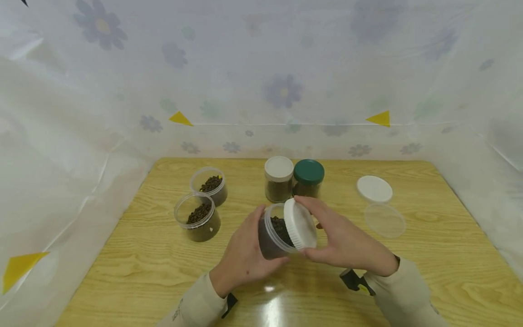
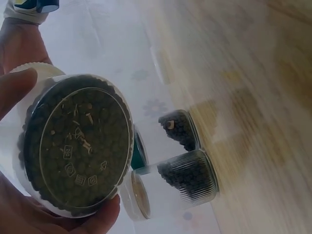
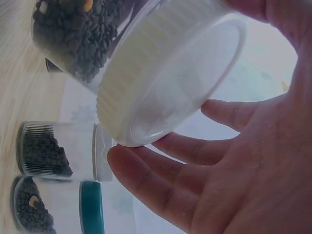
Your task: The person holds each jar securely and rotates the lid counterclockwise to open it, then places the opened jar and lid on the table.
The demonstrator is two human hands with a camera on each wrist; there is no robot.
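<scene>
My left hand (image 1: 249,250) grips a clear plastic jar (image 1: 270,240) around its side, tilted to the right. Dark brown pellets, like coffee beans, fill part of it, and its ridged base (image 2: 83,146) faces the left wrist camera. At the jar's mouth, my right hand (image 1: 343,236) holds a white screw lid (image 1: 301,225) by its edge, thumb below and fingers above. The lid stands at an angle to the rim, with the pellets showing through the gap in the head view. In the right wrist view, the fingertips (image 3: 124,156) touch the lid's ribbed edge.
Two uncovered jars of pellets, a front one (image 1: 200,229) and a rear one (image 1: 216,193), stand at left. Behind my hands are a white-lidded jar (image 1: 278,181) and a green-lidded jar (image 1: 308,175). A white lid (image 1: 374,189) and a clear disc (image 1: 385,220) lie at right.
</scene>
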